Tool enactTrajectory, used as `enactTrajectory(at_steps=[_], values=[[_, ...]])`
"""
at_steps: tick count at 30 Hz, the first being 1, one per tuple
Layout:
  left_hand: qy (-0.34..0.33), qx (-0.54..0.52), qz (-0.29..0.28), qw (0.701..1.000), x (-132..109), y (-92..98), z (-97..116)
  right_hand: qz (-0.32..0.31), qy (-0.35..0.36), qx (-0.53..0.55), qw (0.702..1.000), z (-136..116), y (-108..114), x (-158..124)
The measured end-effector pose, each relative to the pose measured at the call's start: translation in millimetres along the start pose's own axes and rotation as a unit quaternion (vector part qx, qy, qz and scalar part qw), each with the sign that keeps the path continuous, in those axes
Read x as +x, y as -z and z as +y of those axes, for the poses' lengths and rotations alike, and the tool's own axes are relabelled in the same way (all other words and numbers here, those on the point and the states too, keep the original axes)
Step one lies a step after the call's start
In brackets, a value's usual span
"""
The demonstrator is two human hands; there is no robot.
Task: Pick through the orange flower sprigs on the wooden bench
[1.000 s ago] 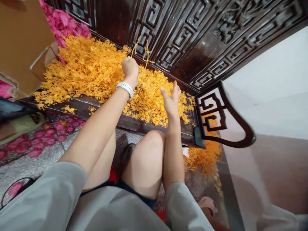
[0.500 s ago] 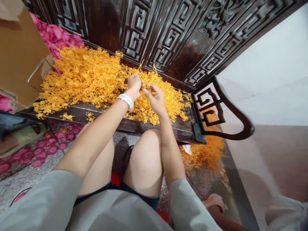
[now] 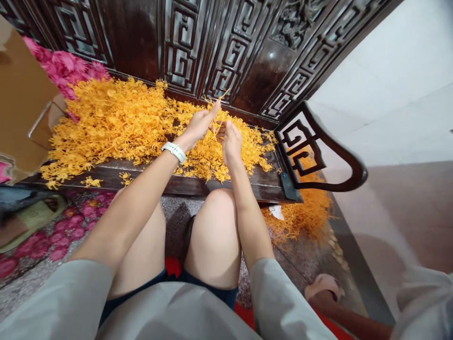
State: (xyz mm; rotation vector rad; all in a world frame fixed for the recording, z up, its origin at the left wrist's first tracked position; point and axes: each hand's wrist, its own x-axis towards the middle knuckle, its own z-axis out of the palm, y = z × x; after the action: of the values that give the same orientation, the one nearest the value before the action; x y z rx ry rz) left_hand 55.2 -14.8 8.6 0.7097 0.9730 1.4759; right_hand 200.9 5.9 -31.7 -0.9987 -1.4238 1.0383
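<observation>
A big heap of orange plastic sprigs (image 3: 116,123) covers the seat of a dark carved wooden bench (image 3: 141,172). My left hand (image 3: 200,123), with a white watch on the wrist, pinches a thin orange sprig (image 3: 216,101) that sticks up above the heap. My right hand (image 3: 231,141) is closed on the lower part of the same sprig, right beside the left hand. Both hands hover just over the right half of the heap.
Pink plastic flowers (image 3: 67,68) lie at the bench's back left, more on the floor (image 3: 53,236). A cardboard box (image 3: 21,108) stands at the left. The bench's armrest (image 3: 318,156) curves at the right, with more orange sprigs (image 3: 304,219) under it. A green slipper (image 3: 31,217) lies left.
My left hand came down from high above the heap with the sprig. My right hand went from open to closed on the sprig beside the left. The view tilted up a little.
</observation>
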Motion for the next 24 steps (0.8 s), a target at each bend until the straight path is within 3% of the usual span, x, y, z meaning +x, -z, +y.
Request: enactTrajectory(at_steps=[9, 15, 17, 24], values=[[0.006, 0.085, -0.060, 0.995, -4, 5.1, 2, 0.067, -0.002, 0.012, 0.998, 3, 6, 3], [0.021, 0.157, -0.239, 0.958, -1, 10.0, 10, 0.155, -0.024, 0.068, 0.985, -3, 4, 1], [0.018, 0.158, -0.273, 0.949, -2, 8.7, 12, 0.168, -0.039, 0.092, 0.981, -6, 1, 1], [0.070, 0.070, -0.273, 0.957, -7, 0.1, 6, 0.226, -0.052, 0.165, 0.959, 7, -10, 14]])
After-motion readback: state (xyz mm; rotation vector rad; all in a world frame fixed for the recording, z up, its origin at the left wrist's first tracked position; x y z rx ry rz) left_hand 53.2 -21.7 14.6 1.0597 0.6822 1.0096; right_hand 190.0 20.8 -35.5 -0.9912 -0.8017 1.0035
